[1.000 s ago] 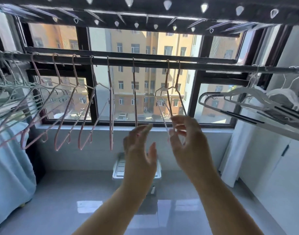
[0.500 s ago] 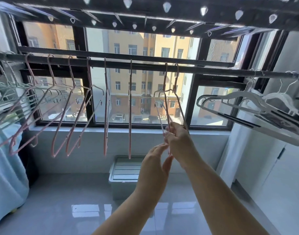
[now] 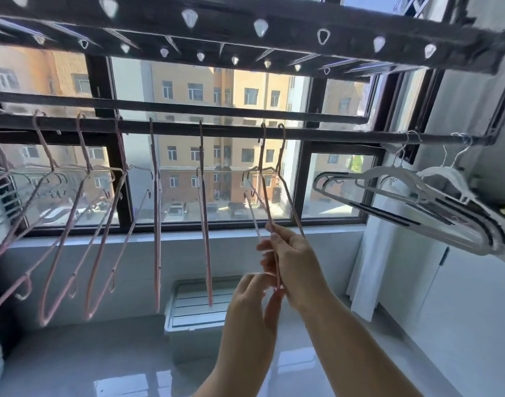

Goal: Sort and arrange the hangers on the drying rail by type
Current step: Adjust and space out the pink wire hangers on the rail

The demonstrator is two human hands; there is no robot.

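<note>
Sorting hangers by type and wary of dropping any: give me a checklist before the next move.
1. Right hand grips the two pink hangers: ok.
2. Both hooks sit over the rail: ok.
3. Left hand holding their lower end: cannot tell, blurred.
4. Bare rail between them and the other pink hangers: ok.
5. White hangers hang apart at the right: ok.

Sole view, head-worn wide-angle camera: stationed indoors close beneath the dark metal drying rail [image 3: 231, 130], facing the black-framed window [image 3: 302, 181] head-on, with the dark overhead rack [image 3: 245, 12] at top edge and glossy grey floor [image 3: 73, 362] at bottom.
</note>
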